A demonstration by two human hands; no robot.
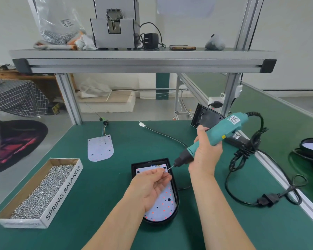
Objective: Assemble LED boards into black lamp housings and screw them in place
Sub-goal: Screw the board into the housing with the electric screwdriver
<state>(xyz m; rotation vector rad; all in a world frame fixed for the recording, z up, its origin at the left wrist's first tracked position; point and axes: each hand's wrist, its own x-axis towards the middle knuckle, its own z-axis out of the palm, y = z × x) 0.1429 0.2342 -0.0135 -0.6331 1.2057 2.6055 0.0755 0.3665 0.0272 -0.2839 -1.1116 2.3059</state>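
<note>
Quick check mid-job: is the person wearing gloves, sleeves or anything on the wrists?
No gloves: the left hand and the right hand are bare. Both forearms are bare too, with no sleeve down to the bottom edge of the picture. No watch, band or ring shows on the sides that the camera sees.

You are facing a green bench (98, 177) under an aluminium shelf (143, 55), with pale walls (287, 33), a grey floor (36, 159) and a checked table (16, 98) sitting left.

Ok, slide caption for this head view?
Right hand holds a teal screwdriver, its bit meeting fingertips of the left hand over the LED board in a black housing.
</note>
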